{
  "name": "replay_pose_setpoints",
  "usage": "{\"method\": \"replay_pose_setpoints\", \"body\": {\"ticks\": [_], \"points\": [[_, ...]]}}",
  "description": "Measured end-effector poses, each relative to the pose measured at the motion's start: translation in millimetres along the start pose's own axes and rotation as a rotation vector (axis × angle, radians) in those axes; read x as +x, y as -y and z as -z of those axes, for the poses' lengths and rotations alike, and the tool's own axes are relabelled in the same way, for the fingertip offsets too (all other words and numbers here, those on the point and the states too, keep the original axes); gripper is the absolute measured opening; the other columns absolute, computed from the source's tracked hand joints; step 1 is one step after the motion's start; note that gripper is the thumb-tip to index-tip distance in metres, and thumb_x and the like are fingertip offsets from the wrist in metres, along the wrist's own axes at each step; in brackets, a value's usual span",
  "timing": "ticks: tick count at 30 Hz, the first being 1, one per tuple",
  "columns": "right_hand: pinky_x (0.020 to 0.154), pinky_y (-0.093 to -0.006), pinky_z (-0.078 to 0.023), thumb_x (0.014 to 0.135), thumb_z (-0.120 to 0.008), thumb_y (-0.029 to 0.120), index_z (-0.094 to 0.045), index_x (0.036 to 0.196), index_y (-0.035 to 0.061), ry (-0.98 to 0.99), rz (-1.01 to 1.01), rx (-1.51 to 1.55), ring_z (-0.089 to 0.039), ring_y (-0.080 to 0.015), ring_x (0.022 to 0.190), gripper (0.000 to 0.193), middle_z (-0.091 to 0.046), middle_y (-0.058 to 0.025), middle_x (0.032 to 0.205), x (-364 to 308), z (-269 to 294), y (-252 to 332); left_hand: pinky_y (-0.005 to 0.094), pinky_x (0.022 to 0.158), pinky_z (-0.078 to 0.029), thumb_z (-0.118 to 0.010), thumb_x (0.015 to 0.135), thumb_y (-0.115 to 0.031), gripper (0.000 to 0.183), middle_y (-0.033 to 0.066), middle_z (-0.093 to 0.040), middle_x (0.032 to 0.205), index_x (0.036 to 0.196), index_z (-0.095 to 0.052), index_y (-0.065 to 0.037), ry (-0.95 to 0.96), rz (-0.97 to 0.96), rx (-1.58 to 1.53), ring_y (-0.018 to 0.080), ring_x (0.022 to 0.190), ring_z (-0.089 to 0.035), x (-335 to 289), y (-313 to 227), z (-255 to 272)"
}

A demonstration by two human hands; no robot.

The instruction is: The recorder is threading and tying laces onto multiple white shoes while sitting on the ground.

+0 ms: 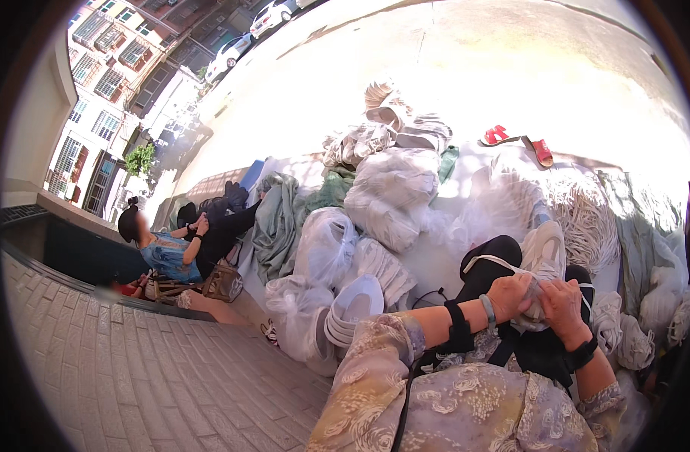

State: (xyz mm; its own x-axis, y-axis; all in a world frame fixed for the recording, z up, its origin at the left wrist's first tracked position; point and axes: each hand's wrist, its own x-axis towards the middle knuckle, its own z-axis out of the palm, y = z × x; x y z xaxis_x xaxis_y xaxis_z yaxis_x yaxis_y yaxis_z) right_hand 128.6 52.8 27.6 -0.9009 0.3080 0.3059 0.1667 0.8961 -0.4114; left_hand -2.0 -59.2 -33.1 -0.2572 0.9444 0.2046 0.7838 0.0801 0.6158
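A pale beige shoe upper (548,248) lies across my lap between my black-clad knees. My left hand (508,295) is closed in a pinch at its near end. From those fingers a thin white lace (495,258) loops out over my left knee. My right hand (563,307) is closed on the upper's near edge, close beside the left. Another length of white lace hangs past my right hand. The fingertips meet over the upper, so exactly what lies between them is partly hidden.
Stacked shoe uppers (354,309) and stuffed plastic bags (394,192) stand left and ahead. A heap of white laces (582,215) lies to the right, with bundled uppers (635,343) nearer. Red sandals (540,153) rest on the ground beyond. Another person (172,252) sits at the left.
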Motion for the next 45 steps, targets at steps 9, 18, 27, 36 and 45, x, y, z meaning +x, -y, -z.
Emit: {"method": "replay_pose_setpoints", "body": {"ticks": [9, 18, 27, 36, 45], "points": [[0.064, -0.0373, -0.042, 0.070, -0.056, 0.018, -0.058, 0.073, 0.0087, 0.071, -0.021, -0.095, -0.060, -0.0230, 0.068, 0.010, -0.059, -0.0070, 0.071, 4, -42, -10, 0.0347, 0.062, -0.048, -0.063, 0.075, -0.014, 0.020, 0.0143, -0.061, 0.077, 0.091, -0.062, -0.002, -0.016, 0.117, -0.205, 0.0282, 0.068, -0.061, 7, 2, 20], [0.056, -0.0374, -0.043, 0.058, -0.060, 0.018, -0.062, 0.060, 0.0108, 0.062, 0.032, -0.234, -0.061, -0.0228, 0.064, 0.007, -0.061, -0.0065, 0.064, 5, -33, -17, 0.0315, 0.062, -0.046, -0.056, 0.079, -0.011, 0.019, 0.0148, -0.063, 0.074, 0.091, -0.061, 0.003, 0.136, 0.038, -0.264, 0.0202, 0.066, -0.061, 23, 0, 14], [0.055, -0.0374, -0.040, 0.059, -0.059, 0.022, -0.059, 0.061, 0.0097, 0.116, 0.033, -0.174, -0.060, -0.0236, 0.060, 0.012, -0.059, -0.0072, 0.063, -37, 2, -31, 0.0375, 0.061, -0.045, -0.053, 0.081, -0.018, 0.025, 0.0188, -0.061, 0.072, 0.086, -0.062, 0.004, 0.060, -0.052, -0.198, 0.0320, 0.065, -0.058, 21, -13, 12], [0.062, -0.0427, -0.044, 0.075, -0.057, 0.022, -0.057, 0.073, 0.0076, 0.011, -0.787, -0.293, -0.059, -0.0315, 0.072, 0.015, -0.060, -0.0124, 0.072, -250, 54, -115, 0.0395, 0.071, -0.044, -0.057, 0.077, -0.012, 0.032, 0.0190, -0.055, 0.089, 0.104, -0.055, 0.006, 0.182, -0.114, 0.080, 0.0342, 0.079, -0.054, 2, -14, 35], [0.067, -0.0439, -0.043, 0.072, -0.060, 0.023, -0.057, 0.069, 0.0074, 0.310, -0.560, -0.196, -0.058, -0.0308, 0.078, 0.016, -0.058, -0.0108, 0.072, -196, 49, -90, 0.0381, 0.074, -0.043, -0.058, 0.073, -0.009, 0.020, 0.0134, -0.057, 0.087, 0.092, -0.058, -0.003, -0.016, -0.048, -0.023, 0.0316, 0.083, -0.055, 30, 2, 37]]}}
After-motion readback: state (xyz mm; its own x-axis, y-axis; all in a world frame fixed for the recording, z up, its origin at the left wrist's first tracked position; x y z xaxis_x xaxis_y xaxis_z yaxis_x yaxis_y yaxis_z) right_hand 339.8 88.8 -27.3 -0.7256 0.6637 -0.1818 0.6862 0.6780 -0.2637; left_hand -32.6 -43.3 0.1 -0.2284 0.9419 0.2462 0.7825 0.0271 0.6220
